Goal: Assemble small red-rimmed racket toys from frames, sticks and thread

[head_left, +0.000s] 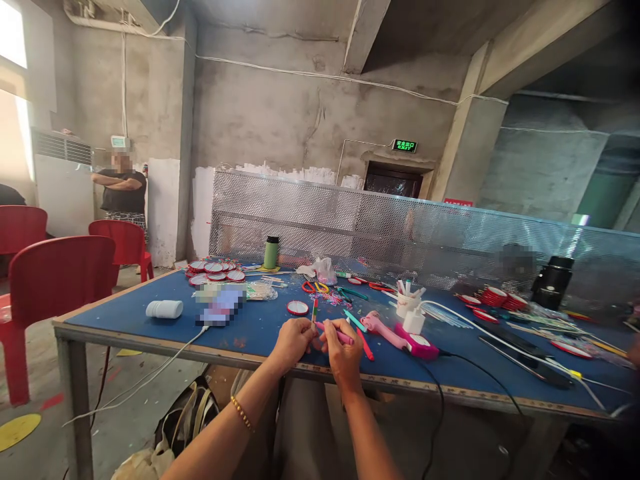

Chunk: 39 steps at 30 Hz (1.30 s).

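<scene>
My left hand (293, 341) and my right hand (343, 352) meet over the front edge of the blue table (150, 320). The left fingers pinch a thin red, white and green stick (315, 311) that points upward. My right hand is closed around a pink stick (345, 337), whose end reaches toward the left fingers. A gold bracelet (242, 413) sits on my left wrist. A pink glue gun (395, 337) lies just right of my hands, its black cord running off the table edge.
Red-rimmed round discs (215, 269), a green bottle (271, 253), scissors (315, 287), a white cup of sticks (406, 301) and a white cylinder (165, 309) lie on the table. A perforated metal screen (400, 233) runs behind. Red chairs (55, 280) and a standing person (123, 190) are left.
</scene>
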Motion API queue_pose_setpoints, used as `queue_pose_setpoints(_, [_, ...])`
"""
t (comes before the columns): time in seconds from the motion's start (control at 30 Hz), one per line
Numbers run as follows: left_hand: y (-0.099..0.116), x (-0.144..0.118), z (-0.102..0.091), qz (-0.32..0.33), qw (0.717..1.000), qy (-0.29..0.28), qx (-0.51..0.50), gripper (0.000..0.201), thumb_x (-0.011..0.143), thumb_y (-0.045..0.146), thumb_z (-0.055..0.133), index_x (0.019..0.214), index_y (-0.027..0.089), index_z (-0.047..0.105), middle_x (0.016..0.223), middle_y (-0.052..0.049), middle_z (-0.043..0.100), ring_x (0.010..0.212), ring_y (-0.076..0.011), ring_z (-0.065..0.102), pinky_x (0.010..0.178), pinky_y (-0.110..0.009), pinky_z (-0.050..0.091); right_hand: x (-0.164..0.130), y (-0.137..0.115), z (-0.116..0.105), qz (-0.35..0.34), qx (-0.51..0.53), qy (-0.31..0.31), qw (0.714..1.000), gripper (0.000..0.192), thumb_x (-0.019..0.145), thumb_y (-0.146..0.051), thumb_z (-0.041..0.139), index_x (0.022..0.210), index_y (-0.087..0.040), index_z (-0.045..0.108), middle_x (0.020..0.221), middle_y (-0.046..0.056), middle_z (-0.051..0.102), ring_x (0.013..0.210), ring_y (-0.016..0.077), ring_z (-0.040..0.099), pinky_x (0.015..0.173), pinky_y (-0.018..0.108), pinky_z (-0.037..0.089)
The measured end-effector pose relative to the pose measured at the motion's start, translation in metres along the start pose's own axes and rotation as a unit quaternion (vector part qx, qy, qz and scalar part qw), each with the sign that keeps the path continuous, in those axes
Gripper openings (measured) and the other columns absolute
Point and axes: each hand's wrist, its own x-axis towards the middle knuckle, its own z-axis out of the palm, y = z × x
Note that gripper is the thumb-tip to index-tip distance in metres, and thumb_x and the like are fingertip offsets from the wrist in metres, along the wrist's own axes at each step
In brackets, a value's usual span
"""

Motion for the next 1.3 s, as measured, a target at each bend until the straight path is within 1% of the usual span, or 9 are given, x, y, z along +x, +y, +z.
queue_pose_setpoints(0.1, [0.001, 0.0, -0.0005, -0.004, 1.0, 0.0, -0.001, 0.036, 0.086, 0.043, 0.047, 0.064, 0.018, 0.061, 0.065, -0.003, 0.072, 0.05, -0.0131, 0.057, 0.057, -0.023, 0.043, -0.0005, 0.0003, -0.0004, -0.002, -0.011, 0.001, 1.0, 0.037, 0.091, -0.046, 0.06, 0.064, -0.02, 0.056, 0.053, -0.003, 0.058, 0.04, 0.0107, 0.052, 0.042, 0.022, 0.042])
queue_pose_setpoints(0.27, [0.0038, -0.0004, -0.0014, -0.014, 1.0, -0.001, -0.006, 0.03, 0.083, 0.039, 0.049, 0.065, 0.019, 0.061, 0.065, -0.003, 0.073, 0.048, -0.0127, 0.056, 0.057, -0.023, 0.043, -0.0012, -0.0019, -0.0012, 0.001, -0.016, 0.045, 0.999, 0.037, 0.092, -0.044, 0.058, 0.064, -0.02, 0.056, 0.054, -0.003, 0.059, 0.04, 0.0102, 0.051, 0.041, 0.022, 0.041])
queue_pose_setpoints(0.43, [0.0016, -0.0004, 0.0002, -0.001, 1.0, 0.006, -0.011, 0.033, 0.084, 0.041, 0.049, 0.062, 0.018, 0.06, 0.063, -0.003, 0.072, 0.048, -0.0127, 0.056, 0.055, -0.023, 0.042, -0.0008, -0.0029, -0.0006, 0.005, 0.01, 0.015, 1.0, 0.032, 0.091, -0.042, 0.061, 0.067, -0.02, 0.058, 0.055, -0.003, 0.059, 0.04, 0.0108, 0.053, 0.041, 0.022, 0.042])
queue_pose_setpoints(0.67, [0.0047, -0.002, -0.0004, 0.009, 1.0, 0.011, 0.002, 0.035, 0.084, 0.039, 0.048, 0.059, 0.018, 0.058, 0.058, -0.002, 0.069, 0.047, -0.0126, 0.055, 0.054, -0.023, 0.041, -0.0011, -0.0023, 0.0002, -0.012, -0.003, -0.014, 1.0, 0.033, 0.092, -0.041, 0.06, 0.066, -0.02, 0.056, 0.05, -0.004, 0.056, 0.041, 0.0109, 0.053, 0.044, 0.022, 0.043])
queue_pose_setpoints(0.77, [0.0043, -0.0016, -0.0004, 0.006, 1.0, 0.009, 0.002, 0.034, 0.085, 0.039, 0.047, 0.06, 0.018, 0.059, 0.06, -0.002, 0.07, 0.047, -0.0127, 0.056, 0.055, -0.023, 0.041, -0.0009, -0.0014, 0.0006, -0.008, -0.002, -0.009, 1.0, 0.034, 0.092, -0.042, 0.06, 0.066, -0.02, 0.056, 0.051, -0.004, 0.056, 0.041, 0.0108, 0.053, 0.043, 0.021, 0.042])
queue_pose_setpoints(0.93, [0.0004, 0.0003, 0.0, -0.002, 1.0, 0.005, -0.005, 0.03, 0.083, 0.037, 0.048, 0.064, 0.018, 0.061, 0.065, -0.002, 0.072, 0.049, -0.0124, 0.056, 0.057, -0.023, 0.043, -0.0005, -0.0003, 0.0, 0.005, 0.0, 0.029, 1.0, 0.034, 0.091, -0.043, 0.06, 0.066, -0.019, 0.057, 0.054, -0.003, 0.059, 0.04, 0.0105, 0.053, 0.042, 0.021, 0.043])
queue_pose_setpoints(1.0, [-0.0005, 0.0005, 0.0002, -0.003, 1.0, 0.004, 0.002, 0.03, 0.083, 0.037, 0.048, 0.064, 0.018, 0.061, 0.064, -0.002, 0.072, 0.049, -0.0123, 0.056, 0.056, -0.022, 0.042, -0.0004, 0.0004, -0.0001, 0.008, 0.009, 0.025, 1.0, 0.033, 0.091, -0.043, 0.061, 0.067, -0.019, 0.058, 0.056, -0.003, 0.061, 0.04, 0.0107, 0.054, 0.042, 0.021, 0.044])
queue_pose_setpoints(1.13, [-0.0001, -0.0002, 0.0001, 0.001, 1.0, 0.009, 0.007, 0.035, 0.084, 0.041, 0.047, 0.061, 0.018, 0.057, 0.062, -0.002, 0.07, 0.048, -0.0123, 0.056, 0.054, -0.022, 0.041, -0.0005, 0.0029, 0.0008, 0.002, 0.017, -0.006, 1.0, 0.032, 0.091, -0.043, 0.061, 0.07, -0.019, 0.06, 0.056, -0.003, 0.062, 0.041, 0.0107, 0.055, 0.043, 0.021, 0.045])
queue_pose_setpoints(1.3, [0.0011, -0.0006, -0.0003, -0.001, 1.0, 0.007, -0.008, 0.032, 0.084, 0.039, 0.048, 0.063, 0.018, 0.06, 0.064, -0.003, 0.072, 0.048, -0.0123, 0.056, 0.055, -0.023, 0.042, -0.0012, 0.0046, 0.0015, 0.003, 0.008, 0.016, 1.0, 0.034, 0.092, -0.043, 0.061, 0.067, -0.019, 0.058, 0.056, -0.003, 0.061, 0.041, 0.0102, 0.054, 0.042, 0.021, 0.044])
